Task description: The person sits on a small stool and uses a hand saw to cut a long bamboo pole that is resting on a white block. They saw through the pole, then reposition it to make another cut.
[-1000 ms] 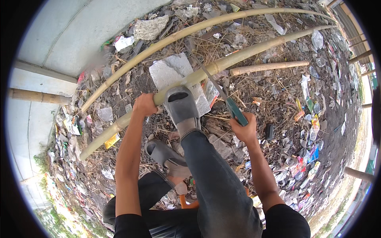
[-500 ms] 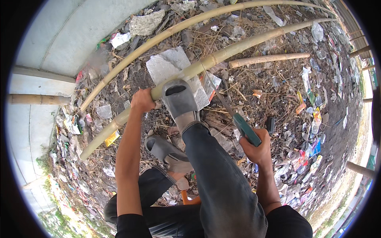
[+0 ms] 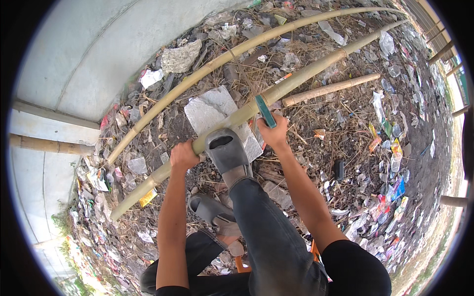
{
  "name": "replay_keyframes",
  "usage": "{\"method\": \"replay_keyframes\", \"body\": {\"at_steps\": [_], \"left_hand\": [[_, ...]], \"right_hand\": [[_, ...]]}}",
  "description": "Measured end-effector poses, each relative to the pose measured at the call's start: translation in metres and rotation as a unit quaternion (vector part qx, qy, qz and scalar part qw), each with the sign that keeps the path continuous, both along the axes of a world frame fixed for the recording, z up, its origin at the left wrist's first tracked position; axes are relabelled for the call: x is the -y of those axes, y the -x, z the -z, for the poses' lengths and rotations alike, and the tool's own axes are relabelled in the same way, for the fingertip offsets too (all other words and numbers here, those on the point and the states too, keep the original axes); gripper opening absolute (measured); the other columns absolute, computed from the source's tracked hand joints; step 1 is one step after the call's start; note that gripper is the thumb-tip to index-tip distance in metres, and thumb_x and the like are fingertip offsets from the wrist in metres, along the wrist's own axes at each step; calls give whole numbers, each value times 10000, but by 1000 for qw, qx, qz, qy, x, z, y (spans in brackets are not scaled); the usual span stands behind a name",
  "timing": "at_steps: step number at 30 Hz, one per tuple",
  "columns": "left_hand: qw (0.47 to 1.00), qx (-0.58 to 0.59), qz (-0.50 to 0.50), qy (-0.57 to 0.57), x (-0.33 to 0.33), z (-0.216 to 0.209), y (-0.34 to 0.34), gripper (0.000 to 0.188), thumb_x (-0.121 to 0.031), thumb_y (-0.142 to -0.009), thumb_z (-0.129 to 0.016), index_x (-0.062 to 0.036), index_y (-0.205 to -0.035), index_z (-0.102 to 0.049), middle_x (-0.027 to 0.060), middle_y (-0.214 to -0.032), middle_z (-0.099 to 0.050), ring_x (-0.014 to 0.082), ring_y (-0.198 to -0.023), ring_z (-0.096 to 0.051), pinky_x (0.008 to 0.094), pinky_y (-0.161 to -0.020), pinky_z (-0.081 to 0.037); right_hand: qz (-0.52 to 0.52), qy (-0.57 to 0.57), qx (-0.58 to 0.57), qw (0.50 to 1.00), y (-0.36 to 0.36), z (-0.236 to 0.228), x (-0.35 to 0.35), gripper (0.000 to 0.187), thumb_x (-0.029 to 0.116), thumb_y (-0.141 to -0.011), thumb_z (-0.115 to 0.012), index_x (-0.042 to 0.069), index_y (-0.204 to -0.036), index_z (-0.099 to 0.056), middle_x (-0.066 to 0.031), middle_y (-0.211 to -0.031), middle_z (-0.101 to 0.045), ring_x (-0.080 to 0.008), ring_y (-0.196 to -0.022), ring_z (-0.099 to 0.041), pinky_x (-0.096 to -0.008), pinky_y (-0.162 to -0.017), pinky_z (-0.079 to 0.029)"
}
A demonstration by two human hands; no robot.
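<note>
A pale green bamboo pole (image 3: 316, 71) runs from lower left to upper right, lying across a flat grey-white slab (image 3: 211, 109). My left hand (image 3: 183, 156) is wrapped round it, left of my foot. The front of my grey slipper (image 3: 226, 148) presses against the pole beside that hand. My right hand (image 3: 274, 131) is closed round the green handle of a hand saw (image 3: 266, 111). The handle's front end is right over the pole, just right of the slab. The thin blade points away from me past the pole, blurred and hard to make out.
A second long bamboo pole (image 3: 197, 75) curves along the far side. One short bamboo piece (image 3: 333, 90) lies to the right. Litter and dry stalks cover the ground, with a rough stone chunk (image 3: 180, 57) near the grey wall (image 3: 74, 64). A small black object (image 3: 338, 170) lies right.
My right hand has pushed the saw forward and left, bringing its handle from well behind the pole up to it. My left hand still grips the pole.
</note>
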State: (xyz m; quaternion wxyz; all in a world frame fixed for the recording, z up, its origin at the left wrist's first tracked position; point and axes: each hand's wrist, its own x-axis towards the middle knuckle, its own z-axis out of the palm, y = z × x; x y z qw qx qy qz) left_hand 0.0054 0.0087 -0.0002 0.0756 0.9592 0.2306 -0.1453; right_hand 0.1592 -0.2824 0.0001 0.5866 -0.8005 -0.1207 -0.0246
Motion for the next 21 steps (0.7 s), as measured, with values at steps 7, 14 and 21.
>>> {"method": "replay_keyframes", "body": {"at_steps": [7,14,21], "left_hand": [[999,19,-17,21,-8,3,11,592,-392,-696,-827,-116,-1206,-707,203,-1055,-761,404,-1033,-720,493,-946,-572],[997,34,1,63,-14,-4,7,737,-504,-618,-856,-130,-1234,-705,207,-1054,-761,396,-1046,-722,502,-966,-560],[999,-17,-22,27,-10,1,9,504,-296,-727,-792,-134,-1198,-713,216,-1082,-748,400,-1056,-714,498,-977,-563]], "right_hand": [[-31,50,-80,995,52,-50,63,195,131,-788,-708,-14,-697,-617,-117,-567,-576,-160,-527,-524,-367,-554,-450],[-89,155,-103,978,84,-65,108,199,144,-780,-719,-25,-722,-633,-140,-588,-587,-193,-540,-540,-366,-574,-459],[-93,168,-163,968,143,-120,164,208,81,-785,-705,-10,-639,-589,-67,-525,-537,-96,-493,-486,-325,-485,-392]]}}
